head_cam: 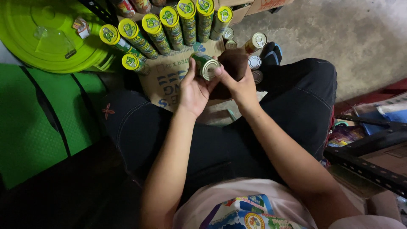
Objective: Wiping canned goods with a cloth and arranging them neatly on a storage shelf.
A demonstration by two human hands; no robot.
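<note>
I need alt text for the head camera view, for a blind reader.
Seen from above, a seated person's left hand and right hand hold a small green can on its side. Stacks of yellow-lidded cans stand on cardboard ahead.

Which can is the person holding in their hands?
The green can, held between the left hand and right hand with its silver end showing. The yellow-topped cans stand in a row on cardboard, untouched.

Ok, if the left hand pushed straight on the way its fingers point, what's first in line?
Likely the row of yellow-lidded cans lying beyond the can that the left hand holds; depth is unclear.
</note>
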